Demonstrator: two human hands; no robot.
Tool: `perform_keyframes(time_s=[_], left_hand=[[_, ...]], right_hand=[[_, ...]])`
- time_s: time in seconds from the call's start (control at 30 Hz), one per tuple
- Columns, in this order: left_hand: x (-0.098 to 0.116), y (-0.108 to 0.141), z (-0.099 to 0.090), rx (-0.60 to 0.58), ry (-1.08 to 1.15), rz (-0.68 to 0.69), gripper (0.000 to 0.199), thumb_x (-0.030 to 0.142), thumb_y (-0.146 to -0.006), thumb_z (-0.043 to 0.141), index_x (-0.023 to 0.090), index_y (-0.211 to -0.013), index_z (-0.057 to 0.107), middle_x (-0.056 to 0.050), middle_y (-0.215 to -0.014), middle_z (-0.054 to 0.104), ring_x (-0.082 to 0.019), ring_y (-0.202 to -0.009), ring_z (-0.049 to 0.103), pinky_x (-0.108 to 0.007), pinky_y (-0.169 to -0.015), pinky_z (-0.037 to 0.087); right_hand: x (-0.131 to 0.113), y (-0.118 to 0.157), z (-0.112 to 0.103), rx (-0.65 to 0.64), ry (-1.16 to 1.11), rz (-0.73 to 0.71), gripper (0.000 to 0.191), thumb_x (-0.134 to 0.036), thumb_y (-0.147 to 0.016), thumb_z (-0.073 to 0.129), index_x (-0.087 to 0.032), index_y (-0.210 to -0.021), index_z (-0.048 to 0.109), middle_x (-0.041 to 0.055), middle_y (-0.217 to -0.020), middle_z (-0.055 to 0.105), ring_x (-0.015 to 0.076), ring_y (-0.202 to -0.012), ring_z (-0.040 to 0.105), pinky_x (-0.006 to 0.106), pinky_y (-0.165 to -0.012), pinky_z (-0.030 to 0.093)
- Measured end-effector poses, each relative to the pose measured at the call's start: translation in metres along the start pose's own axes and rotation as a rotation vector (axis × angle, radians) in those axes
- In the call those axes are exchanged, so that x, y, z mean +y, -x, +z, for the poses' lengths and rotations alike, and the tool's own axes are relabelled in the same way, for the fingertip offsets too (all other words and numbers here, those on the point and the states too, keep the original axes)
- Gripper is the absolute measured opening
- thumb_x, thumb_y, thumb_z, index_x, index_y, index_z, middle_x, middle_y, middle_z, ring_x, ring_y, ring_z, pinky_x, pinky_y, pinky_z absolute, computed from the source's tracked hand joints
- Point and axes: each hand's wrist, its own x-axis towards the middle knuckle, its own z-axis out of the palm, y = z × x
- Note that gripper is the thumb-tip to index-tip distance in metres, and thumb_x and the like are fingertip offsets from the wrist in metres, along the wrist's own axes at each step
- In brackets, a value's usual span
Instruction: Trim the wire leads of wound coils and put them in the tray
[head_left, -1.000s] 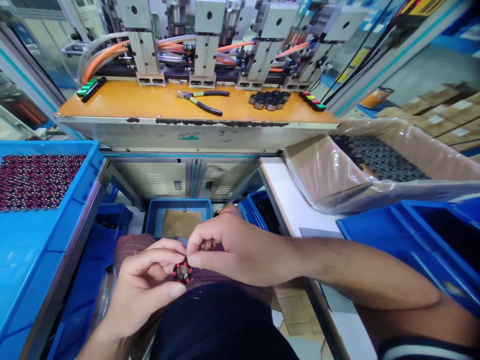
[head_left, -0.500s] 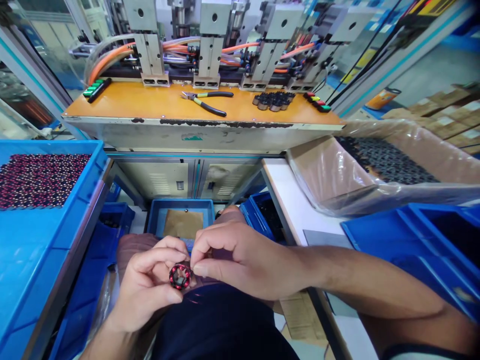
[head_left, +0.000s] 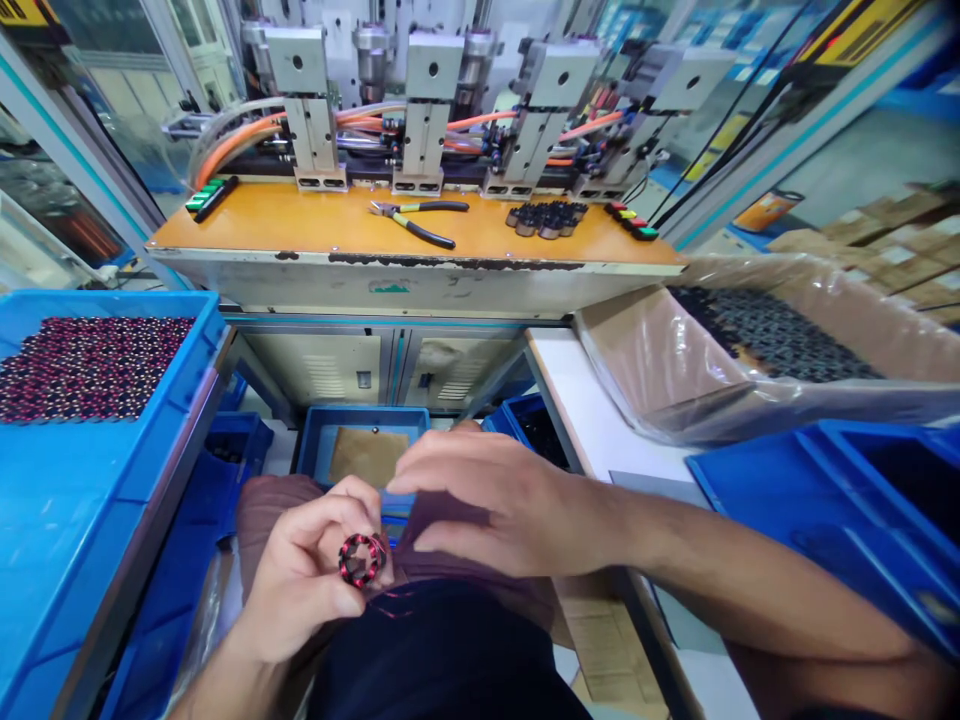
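Between the thumb and fingers of my left hand [head_left: 311, 565] is a small ring-shaped motor stator [head_left: 361, 560], black with red wire windings. Its open middle faces me, and thin red wire ends trail from its right side. My right hand [head_left: 502, 500] hovers just right of the stator, apart from it, thumb and fingers spread with nothing between them. Both hands are above my lap.
Wound stators [head_left: 97, 365] fill part of a blue tray [head_left: 67, 520] at left. Pliers [head_left: 424, 218] and several dark cores [head_left: 546, 218] lie on the orange machine ledge [head_left: 300, 235]. A plastic-lined carton [head_left: 637, 370] with dark parts stands right, near blue bins [head_left: 795, 480].
My right hand has let go beside the stator, opened its fingers and drawn slightly right. The left hand keeps its hold. The whole view has shifted a little.
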Motion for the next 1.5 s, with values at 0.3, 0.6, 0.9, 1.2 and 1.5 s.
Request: perform_keyframes(time_s=[0.3, 0.6, 0.9, 1.2, 1.5], left_hand=[[-0.005, 0.005, 0.003, -0.010, 0.111, -0.090, 0.036, 0.029, -0.066, 0.088, 0.022, -0.097, 0.073, -0.001, -0.098, 0.058, -0.005, -0.064, 0.061, -0.015, -0.057, 0.048], [-0.004, -0.001, 0.005, -0.018, 0.102, -0.082, 0.033, 0.030, -0.066, 0.088, 0.021, -0.094, 0.073, -0.001, -0.095, 0.058, -0.005, -0.063, 0.059, -0.014, -0.057, 0.049], [-0.006, 0.000, 0.005, 0.023, 0.070, -0.052, 0.033, 0.031, -0.064, 0.089, 0.019, -0.091, 0.073, -0.002, -0.088, 0.057, -0.009, -0.068, 0.058, -0.019, -0.060, 0.048], [-0.001, -0.004, 0.009, -0.002, 0.068, -0.067, 0.030, 0.031, -0.064, 0.089, 0.021, -0.088, 0.074, 0.000, -0.083, 0.056, -0.006, -0.059, 0.055, -0.016, -0.054, 0.047], [0.002, -0.006, 0.010, -0.002, 0.030, -0.020, 0.030, 0.019, -0.065, 0.087, 0.023, -0.092, 0.076, 0.000, -0.087, 0.057, -0.007, -0.066, 0.059, -0.016, -0.061, 0.051]], right_hand=[[0.005, -0.010, 0.019, 0.198, 0.026, -0.327, 0.013, -0.023, -0.093, 0.066, -0.011, -0.098, 0.066, 0.0063, -0.087, 0.073, 0.0111, -0.083, 0.067, 0.022, -0.077, 0.055], [0.005, -0.008, 0.023, 0.220, -0.010, -0.281, 0.013, -0.025, -0.096, 0.061, -0.013, -0.093, 0.063, 0.0055, -0.083, 0.073, 0.0105, -0.079, 0.067, 0.022, -0.074, 0.055], [0.007, -0.009, 0.025, 0.224, -0.147, -0.269, 0.015, -0.027, -0.092, 0.067, -0.013, -0.096, 0.062, 0.0060, -0.083, 0.072, 0.0104, -0.078, 0.067, 0.021, -0.073, 0.055], [0.012, -0.010, 0.027, 0.211, -0.164, -0.276, 0.012, -0.026, -0.095, 0.063, -0.014, -0.092, 0.065, 0.0053, -0.081, 0.073, 0.0110, -0.077, 0.067, 0.022, -0.072, 0.054], [0.006, -0.010, 0.031, 0.283, -0.173, -0.254, 0.009, -0.019, -0.094, 0.062, -0.012, -0.089, 0.064, 0.0058, -0.077, 0.071, 0.0102, -0.072, 0.065, 0.020, -0.069, 0.053]])
